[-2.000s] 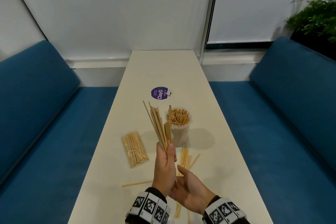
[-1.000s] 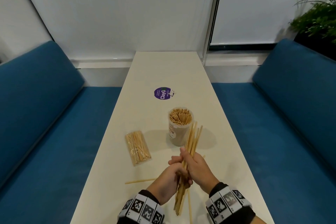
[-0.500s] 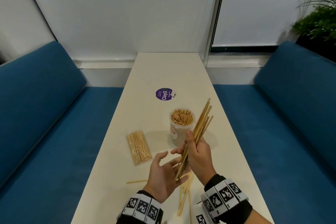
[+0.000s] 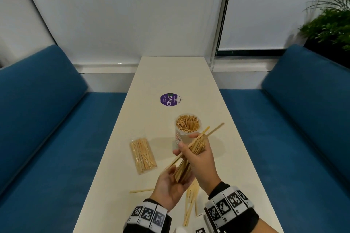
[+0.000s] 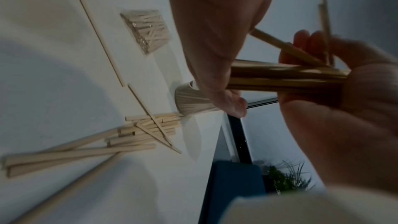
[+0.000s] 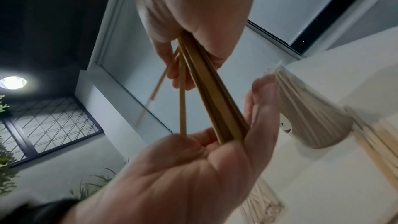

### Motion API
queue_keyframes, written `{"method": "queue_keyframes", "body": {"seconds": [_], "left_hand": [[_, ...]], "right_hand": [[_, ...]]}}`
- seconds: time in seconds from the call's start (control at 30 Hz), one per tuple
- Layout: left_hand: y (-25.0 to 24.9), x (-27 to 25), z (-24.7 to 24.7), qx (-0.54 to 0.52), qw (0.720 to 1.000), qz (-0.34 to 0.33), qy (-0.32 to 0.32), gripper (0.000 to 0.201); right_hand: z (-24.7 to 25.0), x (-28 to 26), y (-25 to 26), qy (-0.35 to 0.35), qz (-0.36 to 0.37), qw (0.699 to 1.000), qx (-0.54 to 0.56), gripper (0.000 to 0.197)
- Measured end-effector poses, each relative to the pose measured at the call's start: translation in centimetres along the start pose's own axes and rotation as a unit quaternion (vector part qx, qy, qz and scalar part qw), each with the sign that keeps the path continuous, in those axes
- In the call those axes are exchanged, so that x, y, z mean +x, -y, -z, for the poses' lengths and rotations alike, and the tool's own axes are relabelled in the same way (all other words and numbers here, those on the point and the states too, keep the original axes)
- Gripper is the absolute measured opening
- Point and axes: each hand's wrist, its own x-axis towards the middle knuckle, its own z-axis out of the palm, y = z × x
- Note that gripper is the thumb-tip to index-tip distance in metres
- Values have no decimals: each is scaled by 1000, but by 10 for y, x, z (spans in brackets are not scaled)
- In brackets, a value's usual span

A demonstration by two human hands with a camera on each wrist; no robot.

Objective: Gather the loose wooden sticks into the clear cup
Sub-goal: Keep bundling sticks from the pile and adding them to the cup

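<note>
My left hand [image 4: 170, 185] has come back under the bundle of sticks [image 4: 191, 157] my right hand [image 4: 200, 159] clenches, near the table's [image 4: 170, 73] front edge beside the clear cup [image 4: 186, 130]. Left palm open, butting their ends. Two stray sticks could slip free.

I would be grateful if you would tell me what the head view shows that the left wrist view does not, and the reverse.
Only the head view shows the purple sticker, the sticks' ends in the cup's open top, both wristbands, and the left hand as a whole, its palm against the bundle's lower ends. Only the left wrist view shows the loose sticks as a crisscrossed pile beside the cup's base. Both show the right hand gripping the bundle, the cup, and the bagged sticks.
</note>
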Motion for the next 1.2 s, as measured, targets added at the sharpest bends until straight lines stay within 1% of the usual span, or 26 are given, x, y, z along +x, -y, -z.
{"method": "queue_keyframes", "body": {"seconds": [0.03, 0.13, 0.17, 0.23, 0.3, 0.37, 0.43, 0.5, 0.57, 0.63, 0.7, 0.73, 0.83, 0.9, 0.97, 1.03, 1.07, 1.1, 1.13, 1.2], "left_hand": [[0, 0, 0, -17, 1000, -1, 4, 31], [2, -1, -2, -24, 999, 8, 32, 34], [2, -1, -2, -23, 999, 8, 36, 36], [2, -2, -2, -38, 998, 7, 44, 37], [0, -4, -1, -50, 997, 24, 49, 42], [-3, -6, 0, -32, 997, 46, 61, 53], [-5, -8, 1, -11, 997, 50, 62, 57], [-2, -8, 0, -28, 997, 46, 57, 54], [1, -7, -5, -36, 998, 33, 44, 48], [3, -7, -10, -27, 999, 21, 22, 40], [2, -7, -12, -7, 1000, 17, -7, 32], [2, -7, -14, 5, 1000, 13, -20, 30], [3, -9, -19, 49, 998, -14, -31, 31], [3, -11, -20, 82, 996, -34, -20, 28], [2, -11, -18, 114, 993, -40, -2, 25], [1, -10, -13, 202, 978, -57, 1, 30], [0, -10, -10, 264, 962, -71, -2, 36], [-1, -11, -9, 322, 942, -92, -2, 44], [-2, -12, -9, 363, 925, -115, 5, 50], [-5, -15, -11, 396, 904, -156, 38, 51]], "right_hand": [[-1, 0, -1, 4, -1, 1000, -6, 24], [-2, 0, -3, 22, -3, 1000, -5, 6], [-2, 0, -2, 25, -3, 1000, -3, 3], [-2, 1, 0, 17, 2, 1000, 2, 9], [-1, 4, 2, -8, 0, 1000, 22, 10], [2, 8, 5, -30, 3, 999, 40, 11], [4, 10, 7, -40, 15, 998, 40, 10], [3, 9, 8, -35, 31, 999, 26, 8], [1, 5, 9, -27, 66, 997, -1, 5], [-2, 2, 7, -17, 87, 996, -23, 14], [-2, 0, 3, -2, 68, 997, -23, 23], [-3, -1, 2, 9, 52, 998, -19, 22], [-5, -5, -1, 39, 12, 999, -22, 6], [-5, -6, -3, 37, -1, 998, -49, 18], [-2, -2, -3, 10, -11, 996, -85, 33], [4, 3, 1, 0, -24, 992, -126, 49], [7, 4, 4, 10, -31, 990, -140, 53], [8, 4, 6, 29, -38, 987, -156, 53], [10, 3, 7, 51, -45, 982, -175, 49], [9, 1, 6, 79, -72, 970, -220, 33]]}}
